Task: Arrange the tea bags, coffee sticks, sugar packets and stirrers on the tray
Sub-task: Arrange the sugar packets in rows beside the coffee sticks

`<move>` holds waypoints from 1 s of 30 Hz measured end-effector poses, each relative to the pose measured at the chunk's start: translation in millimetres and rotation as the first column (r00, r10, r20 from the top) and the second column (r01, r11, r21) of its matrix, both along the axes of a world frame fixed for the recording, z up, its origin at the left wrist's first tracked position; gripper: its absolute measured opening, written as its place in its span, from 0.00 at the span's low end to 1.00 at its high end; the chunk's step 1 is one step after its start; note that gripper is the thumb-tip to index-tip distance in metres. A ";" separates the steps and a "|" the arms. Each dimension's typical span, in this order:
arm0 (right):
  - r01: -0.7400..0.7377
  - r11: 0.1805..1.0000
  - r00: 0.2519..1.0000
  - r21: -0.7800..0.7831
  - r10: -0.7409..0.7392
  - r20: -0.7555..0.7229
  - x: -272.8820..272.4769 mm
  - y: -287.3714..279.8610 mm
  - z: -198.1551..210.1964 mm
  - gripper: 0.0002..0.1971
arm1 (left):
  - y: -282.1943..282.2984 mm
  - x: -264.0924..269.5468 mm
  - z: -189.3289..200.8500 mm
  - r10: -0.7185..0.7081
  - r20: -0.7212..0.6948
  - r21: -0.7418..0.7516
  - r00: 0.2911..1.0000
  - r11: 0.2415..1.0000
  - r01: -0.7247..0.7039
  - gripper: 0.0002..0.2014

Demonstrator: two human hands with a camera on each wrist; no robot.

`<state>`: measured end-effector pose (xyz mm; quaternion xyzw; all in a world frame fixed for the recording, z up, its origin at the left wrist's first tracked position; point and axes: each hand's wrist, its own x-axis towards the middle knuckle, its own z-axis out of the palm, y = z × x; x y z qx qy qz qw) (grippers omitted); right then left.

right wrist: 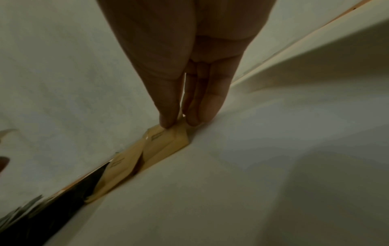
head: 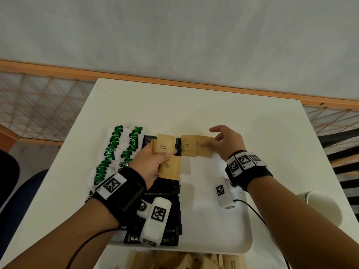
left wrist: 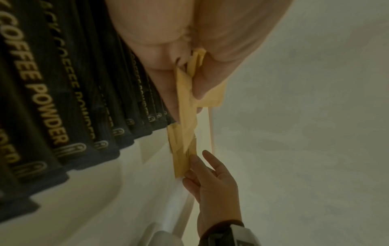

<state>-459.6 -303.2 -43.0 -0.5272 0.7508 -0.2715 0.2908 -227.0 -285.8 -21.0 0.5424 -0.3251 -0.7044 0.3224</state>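
A white tray (head: 213, 230) lies on a white table. Green tea bags (head: 116, 148) fill its left side in two columns. Black coffee sticks (head: 171, 195) (left wrist: 52, 116) form a column beside them. My left hand (head: 161, 158) grips a few brown sugar packets (head: 165, 146) (left wrist: 185, 99) above the coffee sticks. Two more sugar packets (head: 187, 145) stand side by side at the tray's far edge. My right hand (head: 210, 139) touches the right one (head: 203, 150) (right wrist: 166, 143) with straight fingertips (right wrist: 166, 123), the thumb raised apart from it.
A white paper cup (head: 322, 206) stands to the right of the tray, by my right forearm. Loose brown packets (head: 184, 261) lie on the table at the near edge. A dark chair (head: 19, 191) stands left of the table. A wall runs behind the table's far edge.
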 end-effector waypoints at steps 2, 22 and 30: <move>-0.001 1.000 1.000 0.004 0.001 0.002 0.0 0.6 -0.4 0.17 | 0.7 -1.9 1.0 0.003 -0.012 -0.004 1.000 1.000 -0.003 0.15; -0.178 0.967 0.809 0.181 0.039 0.587 46.1 35.3 22.8 0.12 | 5.4 -6.7 8.9 0.180 -0.207 0.056 0.962 0.983 -0.172 0.09; -0.134 0.982 0.959 0.134 0.094 0.266 32.7 17.7 9.1 0.05 | 3.1 5.6 9.2 0.127 -0.194 0.051 0.973 0.992 -0.119 0.11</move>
